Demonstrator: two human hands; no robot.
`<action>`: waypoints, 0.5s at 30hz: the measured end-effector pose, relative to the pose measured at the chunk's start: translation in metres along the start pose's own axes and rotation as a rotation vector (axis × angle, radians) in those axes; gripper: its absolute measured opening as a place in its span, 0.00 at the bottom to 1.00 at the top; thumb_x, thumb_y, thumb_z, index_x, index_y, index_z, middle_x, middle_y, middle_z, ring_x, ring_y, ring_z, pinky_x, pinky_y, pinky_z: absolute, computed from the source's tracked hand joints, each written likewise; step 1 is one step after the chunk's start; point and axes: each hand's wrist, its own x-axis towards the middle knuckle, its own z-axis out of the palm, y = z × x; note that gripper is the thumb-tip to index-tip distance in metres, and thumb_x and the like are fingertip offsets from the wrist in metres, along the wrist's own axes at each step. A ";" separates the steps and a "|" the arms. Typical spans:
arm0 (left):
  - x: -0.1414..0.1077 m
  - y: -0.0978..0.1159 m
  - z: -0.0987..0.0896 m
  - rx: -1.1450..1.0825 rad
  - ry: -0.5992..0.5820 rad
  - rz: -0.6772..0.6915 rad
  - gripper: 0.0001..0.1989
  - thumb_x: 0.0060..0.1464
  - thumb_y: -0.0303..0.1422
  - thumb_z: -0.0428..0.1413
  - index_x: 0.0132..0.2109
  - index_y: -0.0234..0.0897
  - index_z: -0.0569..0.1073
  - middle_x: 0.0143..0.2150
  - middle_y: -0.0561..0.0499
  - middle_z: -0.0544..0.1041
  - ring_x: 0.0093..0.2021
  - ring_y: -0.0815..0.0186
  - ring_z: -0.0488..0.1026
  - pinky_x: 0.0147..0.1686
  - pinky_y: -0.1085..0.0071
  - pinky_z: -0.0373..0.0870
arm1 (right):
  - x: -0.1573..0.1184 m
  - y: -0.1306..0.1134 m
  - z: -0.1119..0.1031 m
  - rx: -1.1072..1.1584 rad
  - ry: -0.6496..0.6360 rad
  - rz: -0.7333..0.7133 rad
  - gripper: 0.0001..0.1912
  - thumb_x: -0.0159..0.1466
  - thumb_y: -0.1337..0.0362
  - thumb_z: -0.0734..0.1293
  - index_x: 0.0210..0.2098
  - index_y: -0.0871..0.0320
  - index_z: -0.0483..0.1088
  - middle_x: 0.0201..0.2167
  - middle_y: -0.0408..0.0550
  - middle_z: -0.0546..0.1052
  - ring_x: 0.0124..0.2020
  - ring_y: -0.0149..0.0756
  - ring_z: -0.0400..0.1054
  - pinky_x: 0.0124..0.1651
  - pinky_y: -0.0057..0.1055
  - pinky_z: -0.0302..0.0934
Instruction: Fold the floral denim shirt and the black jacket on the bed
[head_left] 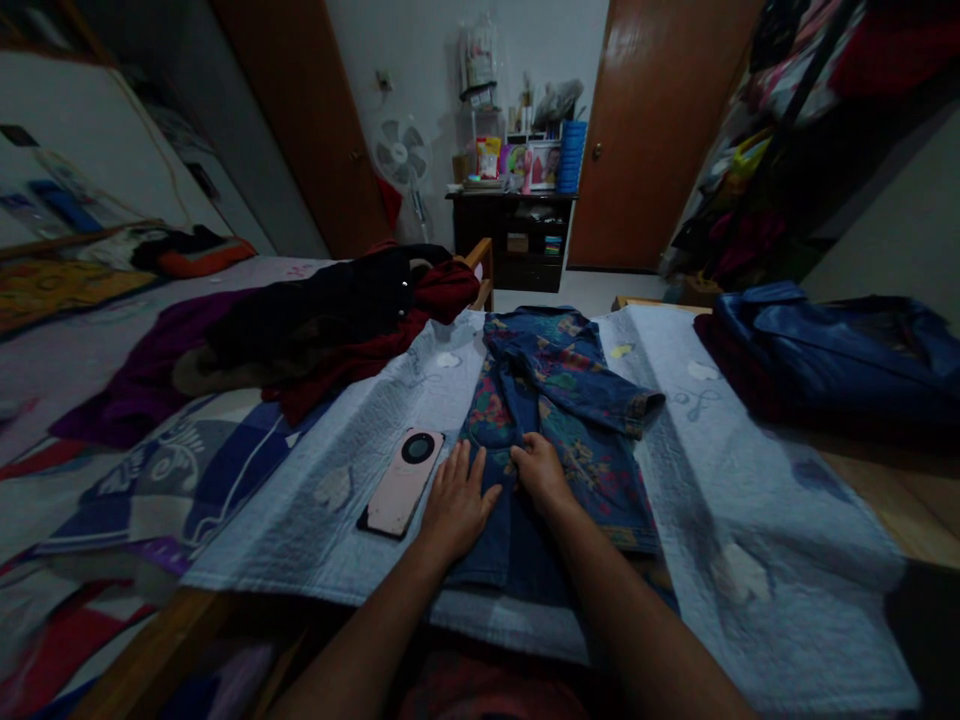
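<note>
A blue floral denim jacket (600, 460) lies spread on a pale blue quilted cloth (300, 540), one sleeve folded across its front. My left hand (459, 500) rests flat on the jacket's left side, fingers stretched out. With fingers curled and thumb pressed in, my right hand (540, 472) pinches the jacket near its middle front edge. Just left of my left hand lies a pink phone (403, 482), its round black camera ring facing up.
Folded jeans (832, 340) are stacked at the right. Dark and red clothes (322, 310) lie heaped on the bed at the left. Farther back stand a white fan (402, 155), a dark cabinet (510, 250) holding small items, and a brown door (656, 140).
</note>
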 end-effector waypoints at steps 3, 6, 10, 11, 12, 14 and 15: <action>0.000 0.001 -0.002 -0.009 -0.006 0.000 0.30 0.62 0.44 0.48 0.66 0.31 0.60 0.69 0.32 0.55 0.69 0.49 0.50 0.63 0.52 0.54 | -0.007 -0.002 -0.007 -0.122 -0.067 -0.046 0.18 0.57 0.67 0.63 0.48 0.59 0.66 0.27 0.40 0.73 0.21 0.29 0.66 0.24 0.25 0.62; 0.001 0.003 -0.006 -0.031 0.000 0.002 0.30 0.61 0.44 0.50 0.65 0.32 0.61 0.68 0.33 0.56 0.69 0.48 0.51 0.63 0.51 0.54 | -0.021 -0.010 -0.027 -0.282 -0.157 -0.215 0.17 0.57 0.70 0.63 0.46 0.59 0.69 0.33 0.45 0.76 0.32 0.33 0.71 0.35 0.29 0.65; 0.001 0.003 -0.009 -0.056 0.011 0.012 0.26 0.60 0.41 0.52 0.63 0.37 0.64 0.66 0.35 0.61 0.67 0.46 0.55 0.62 0.46 0.54 | -0.036 -0.021 -0.081 -0.482 -0.121 -0.379 0.13 0.61 0.69 0.59 0.41 0.58 0.73 0.41 0.50 0.78 0.45 0.39 0.71 0.50 0.34 0.62; 0.000 0.002 -0.010 -0.069 0.010 0.033 0.24 0.61 0.39 0.51 0.62 0.37 0.65 0.66 0.36 0.62 0.66 0.47 0.56 0.62 0.45 0.53 | -0.036 -0.021 -0.097 -0.516 -0.090 -0.376 0.13 0.62 0.69 0.59 0.42 0.58 0.73 0.43 0.50 0.78 0.46 0.39 0.71 0.51 0.34 0.61; 0.000 0.002 -0.009 -0.087 0.005 0.064 0.23 0.61 0.36 0.50 0.62 0.37 0.66 0.65 0.38 0.64 0.66 0.49 0.58 0.62 0.45 0.53 | -0.036 -0.020 -0.113 -0.559 -0.048 -0.356 0.14 0.63 0.68 0.58 0.43 0.58 0.73 0.44 0.51 0.78 0.47 0.39 0.71 0.52 0.34 0.61; -0.001 0.001 -0.009 -0.141 -0.016 0.140 0.21 0.62 0.31 0.48 0.61 0.37 0.66 0.64 0.40 0.66 0.65 0.53 0.60 0.63 0.47 0.53 | -0.034 -0.013 -0.142 -0.673 0.039 -0.315 0.16 0.63 0.69 0.58 0.45 0.60 0.73 0.45 0.54 0.77 0.48 0.41 0.70 0.53 0.36 0.60; -0.001 0.001 -0.010 -0.171 -0.033 0.168 0.22 0.62 0.30 0.47 0.61 0.37 0.66 0.64 0.41 0.66 0.64 0.54 0.61 0.63 0.49 0.54 | -0.033 -0.008 -0.153 -0.737 0.063 -0.314 0.16 0.62 0.69 0.59 0.45 0.61 0.73 0.46 0.55 0.77 0.49 0.42 0.69 0.54 0.37 0.60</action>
